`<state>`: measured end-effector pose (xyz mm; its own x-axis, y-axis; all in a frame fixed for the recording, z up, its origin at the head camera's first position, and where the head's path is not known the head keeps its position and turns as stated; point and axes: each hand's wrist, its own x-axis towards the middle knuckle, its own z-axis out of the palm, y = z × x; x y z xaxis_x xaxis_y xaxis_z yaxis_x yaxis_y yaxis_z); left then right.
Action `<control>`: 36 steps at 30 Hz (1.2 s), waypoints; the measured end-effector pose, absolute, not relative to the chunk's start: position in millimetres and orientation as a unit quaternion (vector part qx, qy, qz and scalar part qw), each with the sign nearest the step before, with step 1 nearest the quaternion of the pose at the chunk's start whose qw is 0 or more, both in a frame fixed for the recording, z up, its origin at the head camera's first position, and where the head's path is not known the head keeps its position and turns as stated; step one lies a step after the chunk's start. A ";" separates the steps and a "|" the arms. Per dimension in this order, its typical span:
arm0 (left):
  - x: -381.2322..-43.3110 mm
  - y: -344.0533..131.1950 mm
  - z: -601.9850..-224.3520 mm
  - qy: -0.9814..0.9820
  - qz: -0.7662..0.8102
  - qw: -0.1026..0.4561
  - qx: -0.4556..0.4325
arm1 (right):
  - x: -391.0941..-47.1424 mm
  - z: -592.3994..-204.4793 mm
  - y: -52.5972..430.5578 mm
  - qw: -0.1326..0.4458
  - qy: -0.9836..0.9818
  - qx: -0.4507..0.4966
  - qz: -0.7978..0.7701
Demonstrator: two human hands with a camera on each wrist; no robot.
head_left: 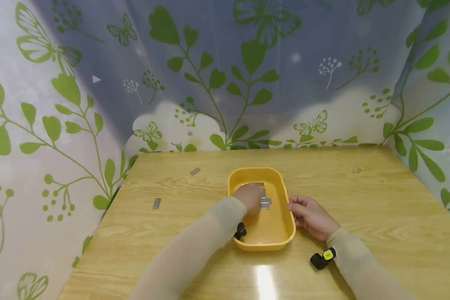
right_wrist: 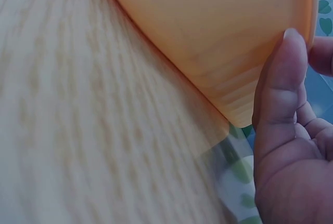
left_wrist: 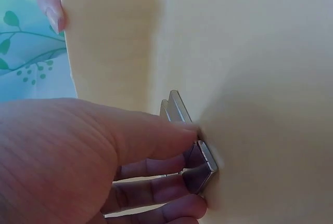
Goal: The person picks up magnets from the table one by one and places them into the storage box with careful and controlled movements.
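Observation:
A yellow plastic bin [head_left: 270, 229] stands on the wooden table with several flat, silvery rectangular metal bars [head_left: 265, 201] inside. My left hand [head_left: 249, 197] reaches down into it. In the left wrist view, that hand's thumb and fingers pinch a shiny metal bar [left_wrist: 207, 156], while other bars [left_wrist: 177, 107] lean just behind the thumb. The fingers partly cover these pieces. At the bin's right side, my right hand [head_left: 313, 216] holds the rim; the right wrist view shows its thumb [right_wrist: 283, 83] lying along the bin wall.
Two more small grey bars lie on the table left of the bin, one nearer [head_left: 156, 203] and one farther back [head_left: 195, 171]. A black wrist camera [head_left: 322, 258] is strapped to the right forearm. A leaf-patterned curtain [head_left: 225, 83] hangs behind the table.

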<state>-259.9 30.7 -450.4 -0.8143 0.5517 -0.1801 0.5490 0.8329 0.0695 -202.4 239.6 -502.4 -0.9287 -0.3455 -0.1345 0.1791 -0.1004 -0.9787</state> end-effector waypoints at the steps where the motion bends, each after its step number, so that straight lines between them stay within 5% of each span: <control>1: -260.8 30.8 -450.3 0.952 0.010 0.094 0.289 | -202.9 -502.0 239.7 0.175 0.647 -0.064 -0.739; 16: -256.3 32.2 -438.9 0.953 -0.011 0.105 0.284 | -202.8 -501.9 239.4 0.175 0.646 -0.059 -0.741; 26: -253.1 31.7 -398.5 0.951 0.044 0.108 0.285 | -205.3 -503.4 241.2 0.169 0.652 -0.062 -0.737; 36: -273.8 -21.1 -378.6 0.966 0.072 0.042 0.244 | -203.8 -502.2 238.7 0.173 0.647 -0.058 -0.741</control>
